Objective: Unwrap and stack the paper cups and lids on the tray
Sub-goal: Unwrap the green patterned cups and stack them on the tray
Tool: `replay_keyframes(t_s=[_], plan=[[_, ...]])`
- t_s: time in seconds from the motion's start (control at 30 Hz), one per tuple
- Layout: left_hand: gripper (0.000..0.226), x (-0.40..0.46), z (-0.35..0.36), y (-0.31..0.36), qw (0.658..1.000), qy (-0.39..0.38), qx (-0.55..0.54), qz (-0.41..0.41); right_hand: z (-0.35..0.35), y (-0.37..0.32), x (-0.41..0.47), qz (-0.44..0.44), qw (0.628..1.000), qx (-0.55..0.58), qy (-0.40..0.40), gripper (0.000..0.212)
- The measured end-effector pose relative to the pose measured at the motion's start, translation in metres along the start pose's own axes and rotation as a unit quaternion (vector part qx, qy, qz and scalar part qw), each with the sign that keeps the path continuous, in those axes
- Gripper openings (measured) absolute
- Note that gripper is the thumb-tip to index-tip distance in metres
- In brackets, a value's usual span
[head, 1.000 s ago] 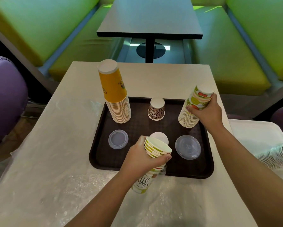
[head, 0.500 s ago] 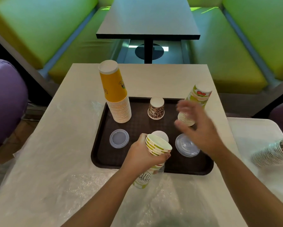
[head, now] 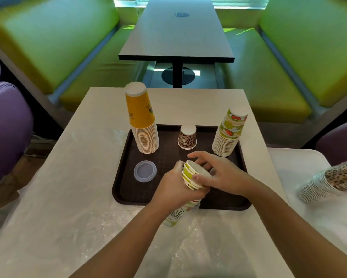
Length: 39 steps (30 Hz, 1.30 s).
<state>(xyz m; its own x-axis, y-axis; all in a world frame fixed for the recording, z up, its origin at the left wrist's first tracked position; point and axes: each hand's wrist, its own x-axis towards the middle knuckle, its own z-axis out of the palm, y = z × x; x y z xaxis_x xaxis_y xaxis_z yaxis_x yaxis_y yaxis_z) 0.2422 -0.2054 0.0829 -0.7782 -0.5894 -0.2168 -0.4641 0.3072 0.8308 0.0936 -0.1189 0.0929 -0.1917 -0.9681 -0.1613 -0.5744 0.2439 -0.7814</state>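
Fruit-print cups, a short nested sleeve, sit at frame centre over the near edge of the tray. Left hand grasps the sleeve round its middle; right hand curls fingers at the top rims, pinching the uppermost cups. Lower end is tilted down toward the plastic wrap on the surface.

Risks, as judged:
- Pulling the top cups could drag more than intended; nested cups stick.
- Tall fruit stack, frame right, stands near the tray's edge; a knock topples it.
- Loose wrap may snag the sleeve.
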Motion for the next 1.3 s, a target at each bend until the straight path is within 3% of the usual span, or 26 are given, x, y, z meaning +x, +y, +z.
replay_keyframes(t_s=[0.1,0.2,0.3,0.4,0.57,0.7,0.9,1.03,1.3], plan=[[0.048,-0.003,-0.001,-0.002,1.000,0.010,-0.013,0.016,-0.010,0.002,-0.002,-0.023,0.999,0.039,0.030,0.041],[0.053,-0.005,-0.004,-0.005,1.000,0.004,-0.018,0.020,-0.027,-0.004,-0.010,-0.048,0.999,0.016,0.003,0.046],[0.055,-0.006,-0.003,-0.005,1.000,0.000,-0.012,0.026,-0.037,-0.016,-0.016,-0.053,0.983,-0.166,-0.055,0.063],[0.055,-0.005,-0.001,-0.001,1.000,0.003,-0.018,0.023,-0.033,-0.023,-0.013,-0.054,0.927,-0.369,-0.045,0.074],[0.053,0.000,0.001,0.003,0.999,0.030,-0.038,0.020,-0.042,-0.008,-0.001,-0.123,0.883,-0.446,0.077,0.079],[0.057,0.003,-0.001,0.002,0.999,0.036,-0.027,0.002,-0.074,0.010,0.015,-0.069,0.926,-0.286,0.238,0.078],[0.061,0.007,0.000,0.000,0.999,0.012,-0.037,-0.012,-0.101,0.039,0.043,-0.004,0.901,-0.042,0.431,0.084],[0.062,0.011,0.001,-0.002,0.999,0.008,-0.039,-0.016,-0.099,0.064,0.058,0.058,0.898,0.083,0.429,0.086],[0.064,0.017,0.003,-0.007,0.999,0.005,-0.045,-0.025,-0.073,0.095,0.071,0.131,0.905,0.074,0.399,0.071]])
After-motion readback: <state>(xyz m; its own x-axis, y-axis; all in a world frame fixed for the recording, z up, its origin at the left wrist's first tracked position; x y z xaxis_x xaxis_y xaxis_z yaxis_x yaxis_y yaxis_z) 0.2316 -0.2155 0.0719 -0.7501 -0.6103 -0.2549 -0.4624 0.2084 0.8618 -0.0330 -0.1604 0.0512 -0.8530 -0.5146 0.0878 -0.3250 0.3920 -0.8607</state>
